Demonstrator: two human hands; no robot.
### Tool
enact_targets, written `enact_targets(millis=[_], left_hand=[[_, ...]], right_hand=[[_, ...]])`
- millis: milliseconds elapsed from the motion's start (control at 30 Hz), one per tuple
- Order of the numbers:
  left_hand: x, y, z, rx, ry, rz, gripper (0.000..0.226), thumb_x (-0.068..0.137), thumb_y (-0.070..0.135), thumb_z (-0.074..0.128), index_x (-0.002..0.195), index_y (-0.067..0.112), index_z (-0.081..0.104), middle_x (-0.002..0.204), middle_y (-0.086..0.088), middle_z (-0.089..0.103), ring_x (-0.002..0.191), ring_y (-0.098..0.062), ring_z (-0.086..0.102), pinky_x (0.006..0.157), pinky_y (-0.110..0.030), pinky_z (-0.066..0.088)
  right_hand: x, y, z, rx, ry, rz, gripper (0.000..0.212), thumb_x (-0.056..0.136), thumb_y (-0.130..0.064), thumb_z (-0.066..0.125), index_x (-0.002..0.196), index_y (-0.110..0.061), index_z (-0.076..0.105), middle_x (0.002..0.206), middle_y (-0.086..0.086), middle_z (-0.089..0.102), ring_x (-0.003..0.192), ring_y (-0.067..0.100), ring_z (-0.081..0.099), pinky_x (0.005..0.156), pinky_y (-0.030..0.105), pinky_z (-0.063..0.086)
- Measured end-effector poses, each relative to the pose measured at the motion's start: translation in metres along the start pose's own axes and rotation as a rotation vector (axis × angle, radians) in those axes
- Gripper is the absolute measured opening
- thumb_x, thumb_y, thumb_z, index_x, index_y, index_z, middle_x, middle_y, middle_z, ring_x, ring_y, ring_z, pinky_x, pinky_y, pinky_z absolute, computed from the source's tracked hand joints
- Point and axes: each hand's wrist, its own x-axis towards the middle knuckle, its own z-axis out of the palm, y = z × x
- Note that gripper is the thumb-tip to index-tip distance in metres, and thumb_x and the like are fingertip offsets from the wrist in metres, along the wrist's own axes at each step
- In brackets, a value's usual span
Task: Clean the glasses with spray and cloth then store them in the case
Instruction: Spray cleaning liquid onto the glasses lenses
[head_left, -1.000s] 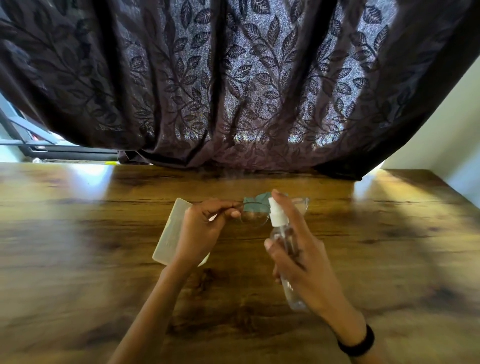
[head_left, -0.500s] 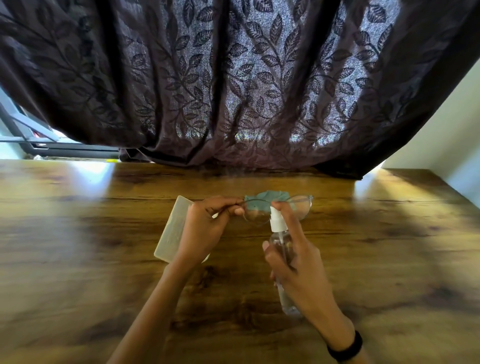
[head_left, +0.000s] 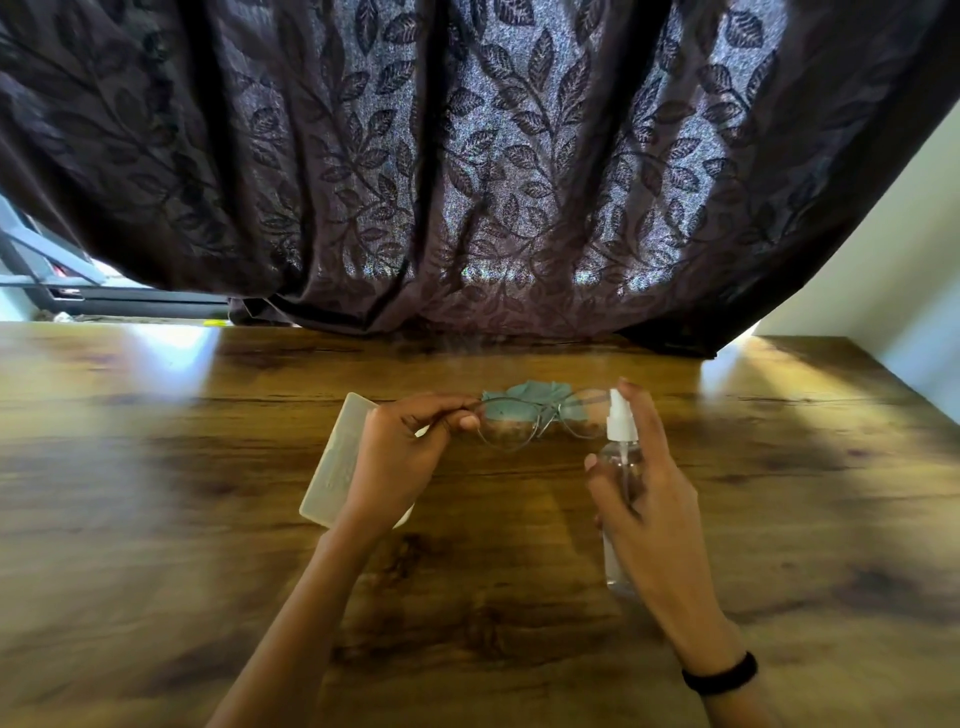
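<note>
Thin-framed glasses (head_left: 540, 422) hang above the wooden table (head_left: 208, 493), pinched at their left end by my left hand (head_left: 400, 457). My right hand (head_left: 649, 499) grips a clear spray bottle (head_left: 621, 462) with a white nozzle, forefinger on top of the pump, just right of the right lens. A teal cloth (head_left: 524, 397) lies on the table behind the glasses, partly seen through the lenses. A pale translucent case (head_left: 335, 462) lies flat under and left of my left hand, partly hidden by it.
A dark leaf-patterned curtain (head_left: 467, 182) hangs over the table's far edge. A pale wall (head_left: 893, 291) borders the right side. A window frame (head_left: 62, 291) shows at far left. A black band sits on my right wrist.
My right hand has carried the spray bottle to the right, from in front of the glasses' middle to beside the right lens. My left hand keeps its hold on the glasses.
</note>
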Motion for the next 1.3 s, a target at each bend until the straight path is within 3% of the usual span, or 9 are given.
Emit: enact_targets(millis=[100,200,267,533,733,867,1100,1200,1300], left_hand=[[0.000,0.000,0.000,-0.006,0.002,0.005,0.016,0.073,0.030,0.061,0.087,0.038,0.066,0.088,0.022,0.068,0.088,0.002,0.065,0.076,-0.011,0.049],[0.000,0.000,0.000,0.003,0.001,0.005,0.016,0.073,0.031,0.061,0.087,0.037,0.066,0.089,0.018,0.068,0.088,0.001,0.065,0.077,-0.012,0.049],[0.000,0.001,0.000,0.019,-0.003,0.004,0.016,0.074,0.030,0.061,0.088,0.036,0.065,0.089,0.017,0.068,0.089,0.002,0.065,0.077,-0.011,0.049],[-0.001,0.001,-0.001,0.078,0.017,-0.004,0.026,0.076,0.014,0.064,0.087,0.038,0.064,0.087,0.021,0.066,0.088,0.006,0.064,0.076,-0.008,0.048],[-0.001,0.001,0.001,0.099,0.014,-0.001,0.020,0.075,0.019,0.063,0.092,0.029,0.065,0.087,0.022,0.065,0.087,0.010,0.062,0.075,-0.005,0.046],[-0.001,-0.003,0.000,0.119,0.016,-0.024,0.025,0.077,0.005,0.066,0.093,0.025,0.066,0.088,0.019,0.066,0.088,0.006,0.063,0.076,-0.007,0.047],[-0.001,0.004,0.000,0.058,0.019,-0.021,0.017,0.072,0.031,0.061,0.087,0.038,0.065,0.087,0.024,0.065,0.087,0.009,0.063,0.074,-0.005,0.046],[-0.001,0.006,0.000,0.053,0.019,-0.017,0.016,0.072,0.031,0.061,0.086,0.039,0.064,0.086,0.025,0.065,0.087,0.009,0.062,0.073,-0.005,0.046],[-0.001,0.006,0.000,0.058,0.019,0.000,0.018,0.072,0.032,0.059,0.088,0.036,0.065,0.087,0.022,0.065,0.087,0.010,0.062,0.074,-0.005,0.046]], right_hand=[[0.001,0.007,-0.004,-0.063,0.029,0.001,0.063,0.086,-0.024,0.053,0.138,-0.042,0.022,0.073,-0.002,0.054,0.055,0.016,0.053,0.050,0.042,0.052],[0.001,0.011,-0.005,-0.081,0.038,0.006,0.063,0.084,-0.025,0.053,0.139,-0.038,0.024,0.070,-0.011,0.048,0.054,0.005,0.050,0.051,0.014,0.042],[0.000,0.011,-0.005,-0.091,0.033,0.012,0.061,0.084,-0.025,0.053,0.137,-0.035,0.026,0.069,-0.013,0.045,0.056,0.004,0.051,0.051,0.009,0.038],[-0.001,0.010,-0.005,-0.045,0.114,0.000,0.061,0.087,-0.034,0.048,0.138,-0.046,0.016,0.079,0.000,0.054,0.056,0.016,0.051,0.051,0.035,0.048],[-0.006,-0.004,0.012,-0.063,-0.003,-0.105,0.060,0.087,-0.043,0.047,0.139,-0.042,0.018,0.095,-0.007,0.050,0.072,-0.002,0.054,0.053,0.004,0.039],[-0.010,-0.011,0.024,-0.046,-0.066,-0.125,0.052,0.085,-0.045,0.040,0.134,-0.044,0.021,0.089,-0.012,0.048,0.075,-0.006,0.052,0.052,0.005,0.040],[-0.006,0.003,0.011,0.019,0.097,-0.082,0.059,0.087,-0.044,0.044,0.138,-0.046,0.015,0.095,0.006,0.057,0.063,-0.001,0.049,0.055,0.004,0.037],[-0.003,0.015,0.006,0.038,0.161,0.022,0.069,0.087,-0.048,0.046,0.141,-0.043,0.004,0.122,0.017,0.055,0.078,0.009,0.059,0.068,0.017,0.050],[-0.002,0.030,0.002,0.086,0.199,0.118,0.075,0.087,-0.034,0.053,0.144,-0.031,0.005,0.149,0.001,0.026,0.113,0.018,0.053,0.086,0.033,0.049]])
